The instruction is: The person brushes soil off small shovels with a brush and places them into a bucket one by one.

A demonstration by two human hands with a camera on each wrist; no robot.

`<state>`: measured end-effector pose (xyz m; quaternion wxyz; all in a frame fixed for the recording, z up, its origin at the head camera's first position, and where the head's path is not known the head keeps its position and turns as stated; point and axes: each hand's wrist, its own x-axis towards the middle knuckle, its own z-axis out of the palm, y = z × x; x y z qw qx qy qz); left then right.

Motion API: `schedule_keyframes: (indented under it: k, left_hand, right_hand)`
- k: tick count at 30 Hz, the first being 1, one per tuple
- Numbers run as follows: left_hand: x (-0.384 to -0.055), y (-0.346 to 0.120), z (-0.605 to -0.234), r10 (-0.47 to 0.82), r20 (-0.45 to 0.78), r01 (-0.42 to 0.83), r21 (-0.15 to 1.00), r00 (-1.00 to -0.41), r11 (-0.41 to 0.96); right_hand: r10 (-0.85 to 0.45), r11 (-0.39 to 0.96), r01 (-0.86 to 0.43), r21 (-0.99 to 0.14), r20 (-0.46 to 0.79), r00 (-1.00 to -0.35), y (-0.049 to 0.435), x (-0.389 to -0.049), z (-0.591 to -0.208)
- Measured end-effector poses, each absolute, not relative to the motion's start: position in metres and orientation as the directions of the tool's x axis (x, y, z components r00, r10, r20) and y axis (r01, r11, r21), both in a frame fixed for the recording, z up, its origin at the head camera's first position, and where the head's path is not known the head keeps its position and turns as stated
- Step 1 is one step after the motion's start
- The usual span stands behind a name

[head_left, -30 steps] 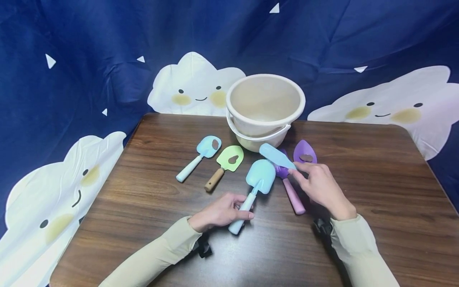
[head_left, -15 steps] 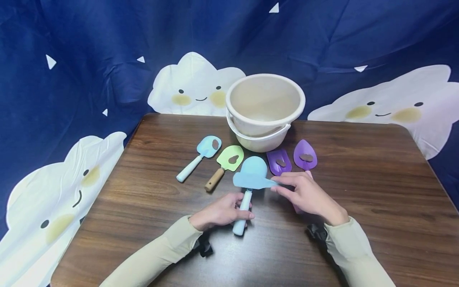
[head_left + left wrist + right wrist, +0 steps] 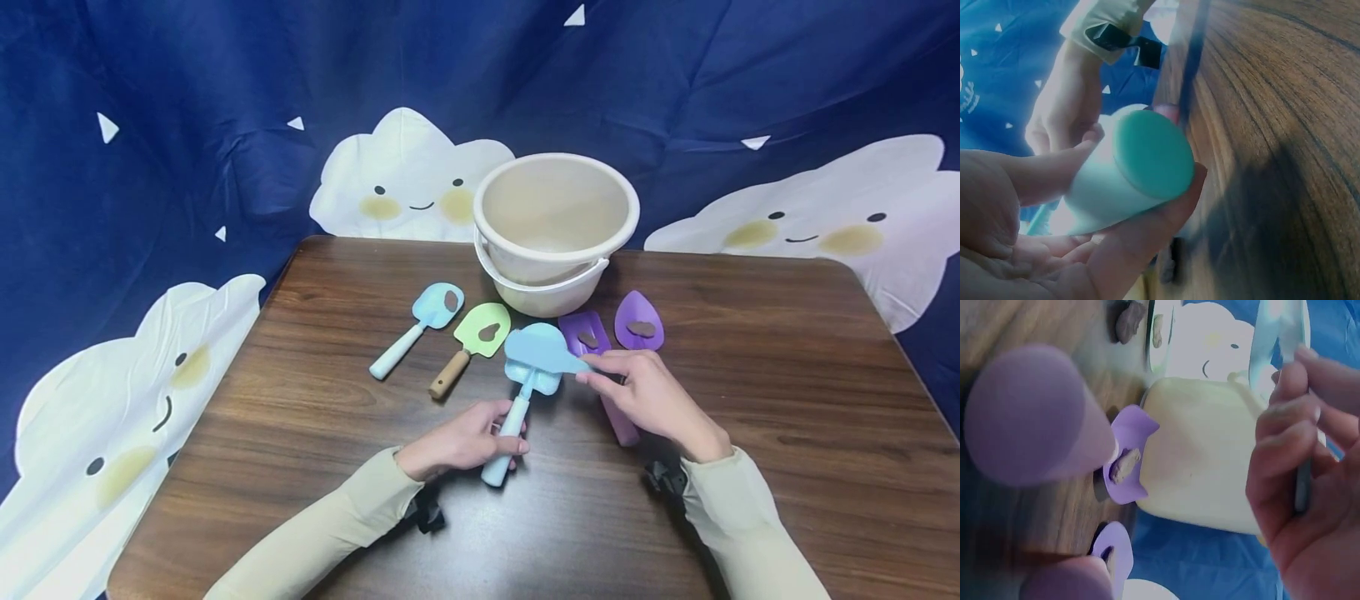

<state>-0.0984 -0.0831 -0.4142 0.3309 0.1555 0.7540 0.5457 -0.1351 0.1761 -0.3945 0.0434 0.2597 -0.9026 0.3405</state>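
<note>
My left hand (image 3: 461, 437) grips the pale handle (image 3: 504, 450) of a light blue toy shovel, its blade (image 3: 551, 383) tilted up over the table. The handle's green end cap (image 3: 1155, 155) faces the left wrist camera. My right hand (image 3: 656, 396) pinches the narrow end of a light blue, broad-ended tool (image 3: 540, 348), which overlaps the shovel's blade in the head view. A thin grey shaft (image 3: 1302, 487) runs under those fingers in the right wrist view; I cannot tell the tool's kind. Beneath the right hand lies a square-bladed purple shovel (image 3: 577, 325) with a pink handle.
A cream bucket (image 3: 555, 279) stands at the table's back. A blue shovel (image 3: 431, 312) and a green trowel (image 3: 480, 321) lie left, a pointed purple shovel (image 3: 637, 312) right, each bearing a brown lump. Another dark lump (image 3: 1129, 322) shows in the right wrist view.
The right hand has brought the light blue tool leftward from over the purple shovel onto the held shovel's blade, then slightly up along it. The left hand has tilted its shovel a little.
</note>
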Motion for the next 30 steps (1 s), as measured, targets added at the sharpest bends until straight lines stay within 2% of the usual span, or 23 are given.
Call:
schedule_keyframes:
  k: [8,13,21,30]
  left_hand:
    - [-0.098,-0.085,-0.41,0.598,-0.347,-0.177,0.929,-0.723,0.325]
    - [-0.099,-0.086,-0.41,0.605,-0.354,-0.217,0.932,-0.713,0.29]
    - [-0.101,-0.088,-0.409,0.615,-0.4,-0.371,0.91,-0.68,0.182]
    - [-0.101,-0.089,-0.408,0.622,-0.411,-0.38,0.905,-0.667,0.191]
  right_hand:
    - [-0.268,0.715,-0.406,-0.569,0.314,-0.911,0.191,-0.141,-0.396]
    - [-0.223,0.707,-0.383,-0.595,0.326,-0.919,0.192,-0.138,-0.397]
    - [-0.348,0.56,-0.512,-0.652,0.375,-0.859,0.188,-0.135,-0.409]
    - [-0.459,0.495,-0.533,-0.686,0.315,-0.831,0.185,-0.133,-0.411]
